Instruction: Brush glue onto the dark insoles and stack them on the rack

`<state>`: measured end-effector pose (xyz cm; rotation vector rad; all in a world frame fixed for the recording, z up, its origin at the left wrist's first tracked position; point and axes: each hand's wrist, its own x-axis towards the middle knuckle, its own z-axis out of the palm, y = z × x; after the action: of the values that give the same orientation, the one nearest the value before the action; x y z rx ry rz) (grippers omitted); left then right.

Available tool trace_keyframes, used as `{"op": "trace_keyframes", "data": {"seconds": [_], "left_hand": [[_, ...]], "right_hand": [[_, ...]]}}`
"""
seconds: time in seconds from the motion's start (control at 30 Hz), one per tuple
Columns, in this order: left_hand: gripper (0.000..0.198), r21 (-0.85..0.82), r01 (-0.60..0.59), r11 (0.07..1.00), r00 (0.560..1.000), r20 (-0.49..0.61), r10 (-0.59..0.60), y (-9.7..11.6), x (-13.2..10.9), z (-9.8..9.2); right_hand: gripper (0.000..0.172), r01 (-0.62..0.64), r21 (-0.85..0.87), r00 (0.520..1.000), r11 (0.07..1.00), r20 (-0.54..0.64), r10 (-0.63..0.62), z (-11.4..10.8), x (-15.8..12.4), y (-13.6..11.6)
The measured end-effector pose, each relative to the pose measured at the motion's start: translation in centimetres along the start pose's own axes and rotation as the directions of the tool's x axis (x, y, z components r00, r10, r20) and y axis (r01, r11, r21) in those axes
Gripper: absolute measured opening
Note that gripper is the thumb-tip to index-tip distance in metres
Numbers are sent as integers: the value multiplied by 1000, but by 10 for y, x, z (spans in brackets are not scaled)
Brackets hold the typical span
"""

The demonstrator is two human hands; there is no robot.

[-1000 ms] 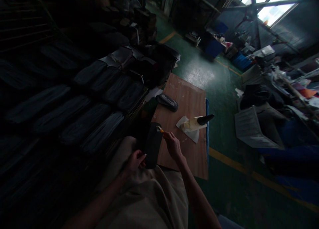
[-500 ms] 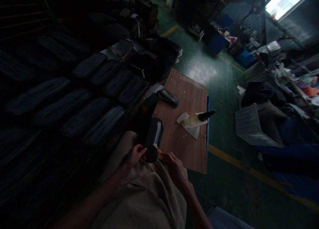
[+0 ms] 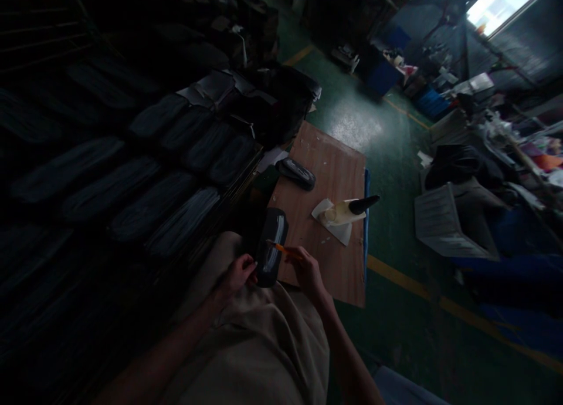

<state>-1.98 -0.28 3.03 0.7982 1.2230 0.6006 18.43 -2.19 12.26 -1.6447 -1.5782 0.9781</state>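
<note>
A dark, oblong padded piece [image 3: 271, 229] with rounded ends lies over my lap at the board's left edge, a shiny whitish streak along it. My left hand [image 3: 241, 271] pinches its near left edge. In my right hand [image 3: 303, 264] is a thin brush with an orange handle [image 3: 288, 250], its tip on the piece's surface. To the right, a pale container with a black handle [image 3: 345, 211] rests on a white sheet [image 3: 345, 235]. Another dark oblong piece [image 3: 297, 173] with a whitish coat lies farther up the board.
The wooden board [image 3: 325, 152] stands before me. Rows of dark oblong pieces [image 3: 132, 188] with whitish smears fill the left side. A white crate [image 3: 440, 223] and blue bins are on the green floor at right.
My right hand has moved the brush up and away along the piece. The whitish streak now reaches closer to the near end. My left hand has stayed in place.
</note>
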Motion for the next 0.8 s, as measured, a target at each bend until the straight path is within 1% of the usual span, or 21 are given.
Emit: {"op": "trace_keyframes", "data": {"seconds": [0.1,0.17,0.23,0.33,0.4,0.47,0.53,0.6,0.7,0.8], "left_hand": [[35,2,12,1000,1000,6,-12,1,0,0],[36,1,14,1000,1000,-8,-14,0,0,0],[37,-1,12,1000,1000,-23,-12,0,0,0],[36,-2,18,1000,1000,-12,-18,1,-1,-1],[36,-14,25,1000,1000,-9,-26,2,-2,-1],[37,-27,38,999,999,-17,-38,3,-1,-1],[37,-30,47,998,999,-14,-47,3,0,-1],[35,-30,43,999,999,-9,-43,2,1,-1],[32,-26,37,999,999,-17,-37,2,1,0],[32,-14,26,1000,999,-30,-27,2,0,0]], "right_hand": [[24,33,-72,997,997,-69,-38,-3,26,3],[24,49,-114,993,992,-101,-60,-5,41,2],[25,68,-154,990,986,-108,-85,-4,55,1],[27,85,-239,991,967,-83,-108,0,68,3],[27,84,-277,993,957,-56,-103,3,69,4],[27,82,-275,996,958,-10,-89,3,64,3],[27,85,-226,996,970,41,-77,1,56,0],[27,82,-154,995,985,64,-73,-3,51,-4],[26,81,-116,997,990,15,-80,-6,55,-6],[26,88,-192,995,977,-39,-97,-3,66,-3]]}}
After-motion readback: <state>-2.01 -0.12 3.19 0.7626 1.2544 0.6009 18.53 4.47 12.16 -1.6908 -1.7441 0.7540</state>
